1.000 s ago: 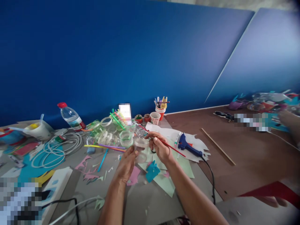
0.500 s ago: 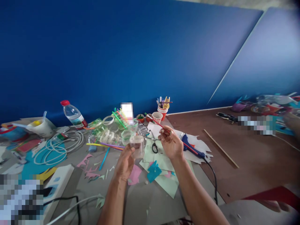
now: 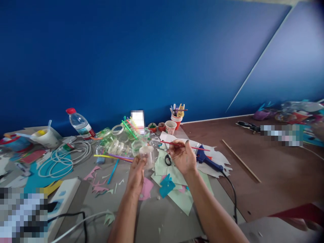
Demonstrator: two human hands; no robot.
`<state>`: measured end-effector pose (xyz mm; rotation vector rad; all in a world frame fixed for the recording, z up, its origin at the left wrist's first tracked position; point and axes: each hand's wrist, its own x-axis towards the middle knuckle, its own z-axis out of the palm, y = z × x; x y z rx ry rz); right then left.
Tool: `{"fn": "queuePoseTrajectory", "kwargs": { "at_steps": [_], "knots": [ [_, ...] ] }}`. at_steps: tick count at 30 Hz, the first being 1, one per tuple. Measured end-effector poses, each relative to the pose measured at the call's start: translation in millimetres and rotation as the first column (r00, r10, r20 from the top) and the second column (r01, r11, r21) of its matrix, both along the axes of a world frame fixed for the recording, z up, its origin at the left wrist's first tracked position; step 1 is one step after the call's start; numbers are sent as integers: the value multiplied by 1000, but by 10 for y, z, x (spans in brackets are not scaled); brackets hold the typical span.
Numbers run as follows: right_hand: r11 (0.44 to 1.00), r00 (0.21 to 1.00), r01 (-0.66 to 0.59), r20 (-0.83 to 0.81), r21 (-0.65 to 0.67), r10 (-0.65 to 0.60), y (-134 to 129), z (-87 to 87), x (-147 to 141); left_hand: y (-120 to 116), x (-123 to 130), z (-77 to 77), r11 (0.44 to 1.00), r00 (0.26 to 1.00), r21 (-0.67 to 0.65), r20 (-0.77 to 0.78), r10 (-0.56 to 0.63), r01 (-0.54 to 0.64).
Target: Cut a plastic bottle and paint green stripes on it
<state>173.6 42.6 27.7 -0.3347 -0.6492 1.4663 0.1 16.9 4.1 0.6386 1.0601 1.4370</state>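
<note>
Within left hand [image 3: 136,172], clear cup [image 3: 150,158], within right hand [image 3: 184,159], red stick [image 3: 194,147]

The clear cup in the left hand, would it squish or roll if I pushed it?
The clear cup is probably light, since its see-through wall looks thin. That thin wall may also bend a bit if the left hand squeezes hard. Its round side suggests it could roll if it lay down.

A clear plastic container [image 3: 151,160], rounded and pale-rimmed, is held roughly upright. Just to its right, a slim red stick [image 3: 203,149] is gripped partway along, nearly level, its right end slightly lower.
</note>
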Motion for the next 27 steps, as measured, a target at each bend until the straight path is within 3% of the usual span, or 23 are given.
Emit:
{"fn": "queuePoseTrajectory", "kwargs": {
  "at_steps": [7, 11, 16, 19, 22, 27],
  "knots": [
    [999, 1000, 8, -18, 31, -8, 8, -42, 13, -36, 72, -41, 998, 998, 31, 25, -63, 63],
    [1000, 995, -1, 95, -7, 2, -2, -59, -27, -34, 72, -21, 999, 999, 35, 26, -23, 22],
    [999, 989, 25, 146, 43, -31, -10, -53, -63, -16, 65, 9, 999, 997, 15, 58, 48, -49],
    [999, 983, 23, 182, -28, -18, -14, -56, -69, -11, 67, 14, 997, 995, -13, 55, 83, -82],
    [995, 963, 73, 264, -68, -53, -24, -52, -83, -9, 68, 5, 997, 996, -12, 46, 79, -78],
    [993, 942, 119, 319, -21, -106, -39, -23, -97, -3, 49, -32, 998, 998, -1, -2, 70, -70]
  ]
}}
